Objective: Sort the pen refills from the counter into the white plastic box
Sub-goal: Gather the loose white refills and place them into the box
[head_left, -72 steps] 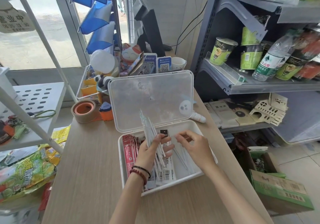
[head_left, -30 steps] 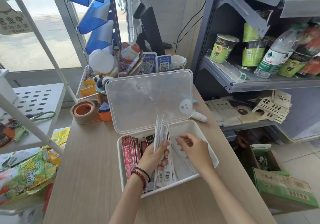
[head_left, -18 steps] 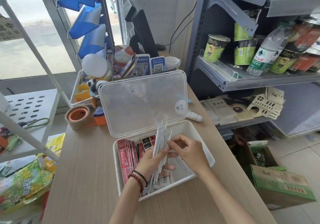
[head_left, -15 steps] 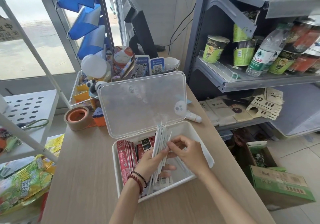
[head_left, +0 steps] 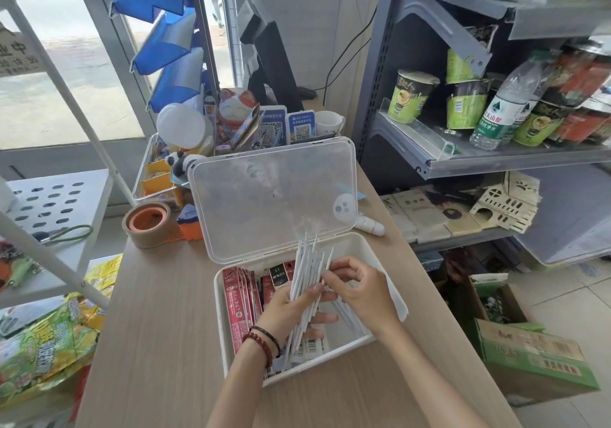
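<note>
Wooden desk (head_left: 158, 328) carries one white plastic box (head_left: 219, 315), lid raised at its far side. Two hands work above it: left hand (head_left: 287, 308) grips one bundle of pen refills (head_left: 307, 272), count unreadable; right hand (head_left: 363, 292) pinches the bundle's right edge.

The plastic box (head_left: 219, 312) sat on the counter (head_left: 158, 328), toward its near right, with its lid (head_left: 274, 196) standing open along the far side. Inside, packets (head_left: 238, 302) stood against the left wall. A bundle of pen refills (head_left: 307, 275) rose over the box's middle, gripped by the left hand (head_left: 286, 310), while the right hand (head_left: 362, 292) pinched its right edge. Far left of the box lay a tape roll (head_left: 147, 224), with a tray (head_left: 145, 179) behind it. A shelf unit (head_left: 429, 159) stood to the right, and a carton (head_left: 535, 361) sat on the floor nearer.
</note>
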Demonstrator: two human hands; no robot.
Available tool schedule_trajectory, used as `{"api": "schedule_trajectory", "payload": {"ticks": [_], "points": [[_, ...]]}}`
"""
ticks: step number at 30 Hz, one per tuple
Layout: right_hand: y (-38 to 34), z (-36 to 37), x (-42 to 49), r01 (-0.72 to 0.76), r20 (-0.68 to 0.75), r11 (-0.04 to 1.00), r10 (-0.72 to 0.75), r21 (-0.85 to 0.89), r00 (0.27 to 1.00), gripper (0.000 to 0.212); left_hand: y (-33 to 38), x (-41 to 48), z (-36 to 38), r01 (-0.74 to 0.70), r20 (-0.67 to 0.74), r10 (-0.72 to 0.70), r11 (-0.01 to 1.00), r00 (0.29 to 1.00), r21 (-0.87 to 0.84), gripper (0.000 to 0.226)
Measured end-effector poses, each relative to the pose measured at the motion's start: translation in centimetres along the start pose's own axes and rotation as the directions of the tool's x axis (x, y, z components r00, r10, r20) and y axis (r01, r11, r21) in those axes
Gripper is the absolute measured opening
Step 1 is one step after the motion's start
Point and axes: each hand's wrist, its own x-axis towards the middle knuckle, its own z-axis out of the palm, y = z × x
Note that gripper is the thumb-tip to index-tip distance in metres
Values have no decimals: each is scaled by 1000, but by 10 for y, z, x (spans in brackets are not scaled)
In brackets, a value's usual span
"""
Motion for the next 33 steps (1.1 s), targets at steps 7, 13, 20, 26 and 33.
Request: {"api": "schedule_trajectory", "payload": {"ticks": [7,13,20,26,33], "points": [[3,0,2,54,-162,998,-51,17,986,5,-4,2,-1,-67,-116,74,996,990,59,28],[9,-1,3,58,-131,985,-80,-164,988,7,-3,2,-3,-96,-209,99,995,973,26,22],[7,6,4,-63,101,711,186,-700,977,21,-4,6,-7,-125,-334,124,992,935,19,20],[12,10,10,-78,49,578,201,-812,978,22,-4,7,-7,-117,-323,128,992,938,53,21],[19,8,8,-172,-93,536,170,-827,981,16,0,3,-4,-122,-258,108,992,960,-37,20]]}}
